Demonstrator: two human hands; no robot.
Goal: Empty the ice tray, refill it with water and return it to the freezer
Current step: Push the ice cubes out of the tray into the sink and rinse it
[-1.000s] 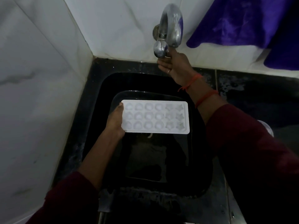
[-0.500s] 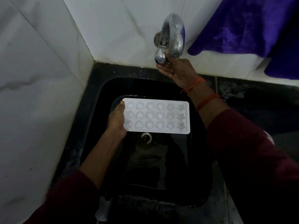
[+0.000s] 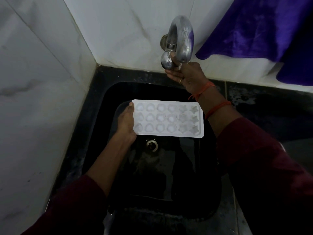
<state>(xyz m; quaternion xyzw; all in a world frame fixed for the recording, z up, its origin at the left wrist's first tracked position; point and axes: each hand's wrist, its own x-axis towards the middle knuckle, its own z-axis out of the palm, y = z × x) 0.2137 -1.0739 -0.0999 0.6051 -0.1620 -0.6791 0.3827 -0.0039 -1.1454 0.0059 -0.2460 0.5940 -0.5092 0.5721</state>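
Ice tray level over sink, its edges off the sink walls; left hand grips its left edge, right hand curled on tap knob above sink's back rim.

I read the ice tray as white plastic. Its flat rim is smooth and matt, and the moulded cups look thinner and slightly translucent. The tap is polished metal, bright but dulled in places by water spots. The sink is black, glossy and smooth enough to throw reflections; I cannot tell what it is made of. Its drain ring is shiny metal. The counter looks like dark polished stone, blotched with pale marks. The wall tiles look like white veined marble, smooth with a soft sheen. The purple cloth is plush, almost velvety. The maroon sleeve is matt cloth, and the orange bands at the wrist are twisted thread.
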